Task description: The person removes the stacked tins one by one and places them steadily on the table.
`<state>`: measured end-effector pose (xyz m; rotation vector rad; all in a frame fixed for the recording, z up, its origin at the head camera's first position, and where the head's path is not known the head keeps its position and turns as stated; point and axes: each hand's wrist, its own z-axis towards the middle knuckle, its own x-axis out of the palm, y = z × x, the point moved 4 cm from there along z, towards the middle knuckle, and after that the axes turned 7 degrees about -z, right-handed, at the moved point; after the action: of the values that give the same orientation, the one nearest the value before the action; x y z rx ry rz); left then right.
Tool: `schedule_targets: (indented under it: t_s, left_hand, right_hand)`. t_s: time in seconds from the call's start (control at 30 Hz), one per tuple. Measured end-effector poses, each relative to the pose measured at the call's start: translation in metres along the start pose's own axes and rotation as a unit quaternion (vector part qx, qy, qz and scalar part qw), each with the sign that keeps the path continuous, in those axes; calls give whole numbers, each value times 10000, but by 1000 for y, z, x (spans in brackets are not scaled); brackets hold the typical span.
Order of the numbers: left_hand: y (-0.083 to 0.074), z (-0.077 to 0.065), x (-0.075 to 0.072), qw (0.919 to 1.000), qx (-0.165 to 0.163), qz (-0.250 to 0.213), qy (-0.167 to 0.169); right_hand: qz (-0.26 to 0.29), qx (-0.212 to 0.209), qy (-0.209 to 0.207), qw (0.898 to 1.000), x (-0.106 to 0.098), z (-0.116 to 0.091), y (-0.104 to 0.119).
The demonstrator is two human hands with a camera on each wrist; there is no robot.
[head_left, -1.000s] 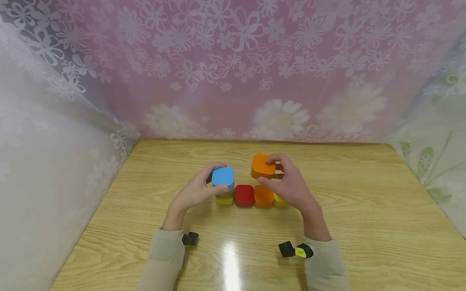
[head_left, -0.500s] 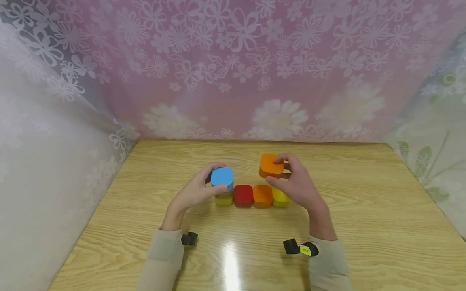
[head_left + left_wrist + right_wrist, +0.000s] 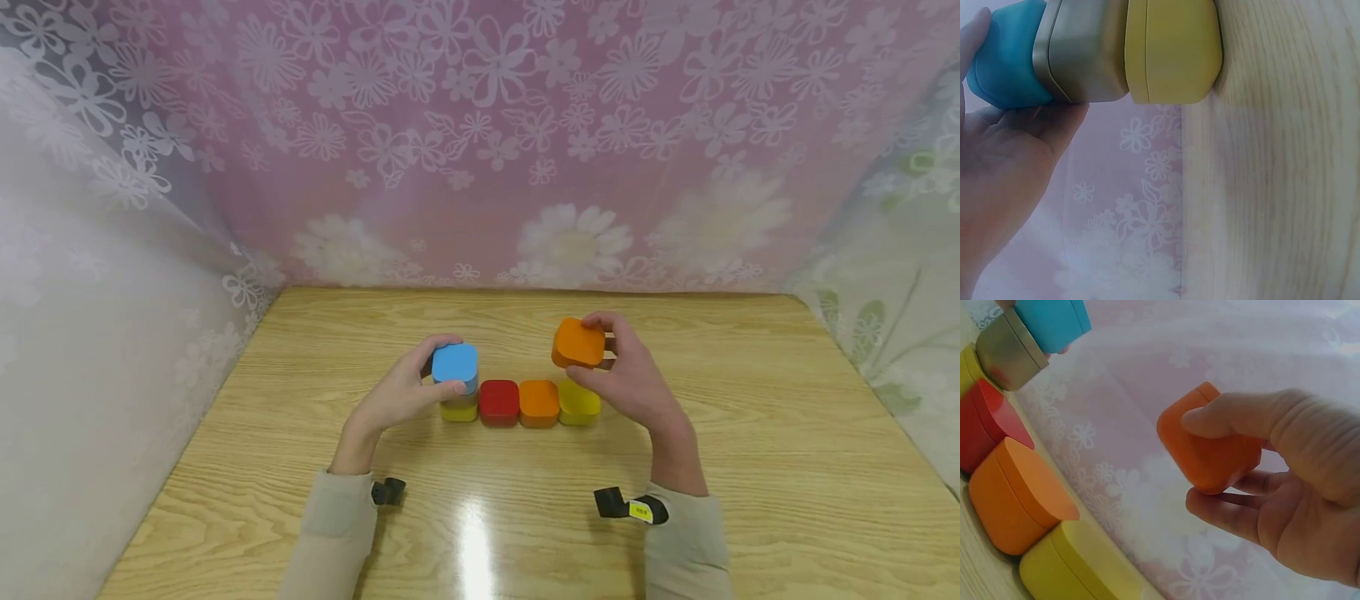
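Note:
My left hand [image 3: 405,387] grips a blue tin box [image 3: 455,364] between thumb and fingers. The blue tin tops a stack, touching a gold tin [image 3: 1088,53] that rests on a yellow tin [image 3: 1175,53]. My right hand [image 3: 632,379] holds an orange tin [image 3: 578,343] in the air, thumb on one side and fingers on the other. Below and in front of it, a row on the table continues from the stack: a red tin [image 3: 498,403], a second orange tin [image 3: 538,404] and a second yellow tin [image 3: 579,403]. Neighbouring tins in the row stand close together.
The tins stand on a wood-grain table [image 3: 750,417]. Behind it hangs a pink flowered curtain [image 3: 480,167], with pale curtains on the left [image 3: 112,333] and right [image 3: 885,317]. Each forearm wears a black wrist strap over a beige sleeve.
My right hand has moved to the right with the orange tin, from behind the orange tin in the row to behind the yellow one. The left hand stays on the blue tin.

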<state>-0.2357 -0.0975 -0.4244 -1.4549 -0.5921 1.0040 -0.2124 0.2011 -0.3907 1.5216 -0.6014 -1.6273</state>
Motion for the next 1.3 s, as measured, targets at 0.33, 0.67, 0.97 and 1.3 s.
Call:
schedule_targets:
  t_s: [0.33,0.67,0.97,1.3]
  left_hand:
    - [2,1,0,10000,29,8,35]
    - [3,1,0,10000,64,66,-19]
    - [4,2,-1,9999,102,61,-27]
    - [1,1,-1,10000,7,74,-65]
  right_hand:
    - [-576,-11,158,9982,-14,-7,-8]
    - [-1236,154,237,9919,-23,-15,-15]
    - [-1319,211,334,9905,-30,-19,-24]
    - [-1548,506,681,9843,-32,-22,-37]
